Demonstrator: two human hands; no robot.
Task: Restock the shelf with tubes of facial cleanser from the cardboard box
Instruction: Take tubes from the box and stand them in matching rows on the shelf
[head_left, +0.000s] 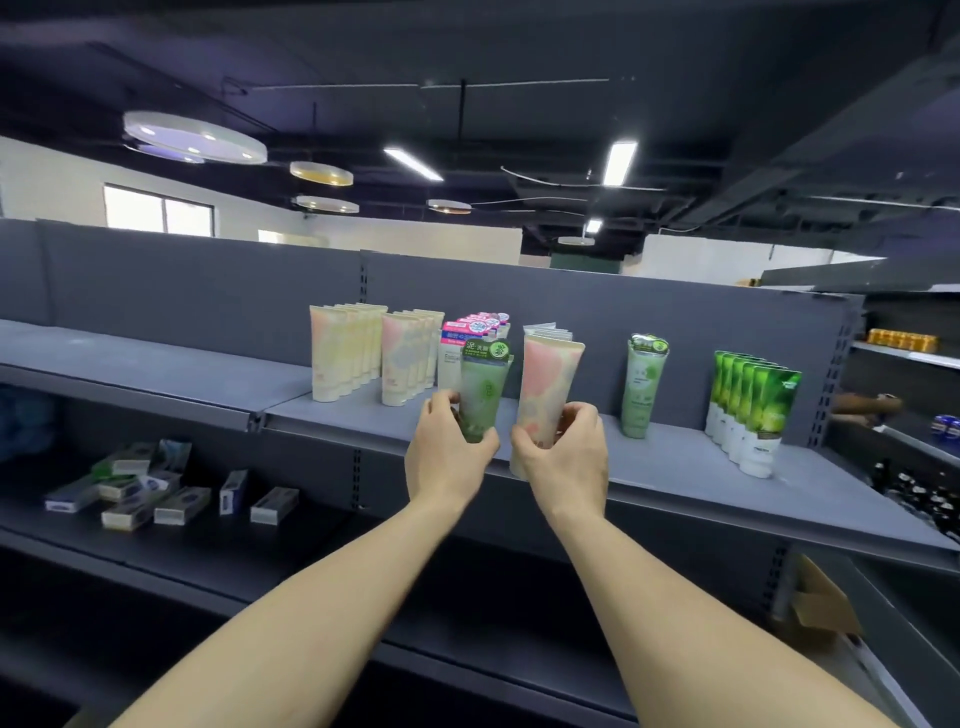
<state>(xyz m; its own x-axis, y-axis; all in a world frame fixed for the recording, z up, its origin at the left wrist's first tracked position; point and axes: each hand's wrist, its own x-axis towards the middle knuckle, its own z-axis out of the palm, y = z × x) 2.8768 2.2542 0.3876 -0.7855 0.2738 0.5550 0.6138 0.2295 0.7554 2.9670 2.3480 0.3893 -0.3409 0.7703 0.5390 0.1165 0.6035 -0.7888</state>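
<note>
1. A pale green tube (482, 397) is gripped low on its body by the left hand (449, 457); the fingers are curled round its left side and the thumb is wrapped across its front, so that only the part above the hand is seen.
2. A pink-and-cream tube (545, 395) is gripped by the right hand (563, 457); the thumb is laid on its left edge and the curled fingers are closed on its right edge, the foot of the tube showing below the thumb.
3. Both tubes are held upright, just beside each other, over the front part of the grey shelf (675, 467).
4. Whether either tube's foot touches the grey shelf cannot be told.
5. Toward the left of the grey shelf, two rows of cream tubes (343, 353) are stood upright, and a row of pink-capped white tubes (470, 332) is seen behind the pale green tube.
6. Behind the pink-and-cream tube, further tubes of the same kind (545, 330) are partly hidden.
7. Right of the hands on the grey shelf, a single green tube (641, 387) is stood upright, and a row of bright green tubes (748, 410) is lined up near the right end.
8. Below the grey shelf at the left, small boxes (156, 493) are scattered on a lower shelf (311, 545).
9. Below the grey shelf at the right, part of a cardboard box (818, 603) is seen.
</note>
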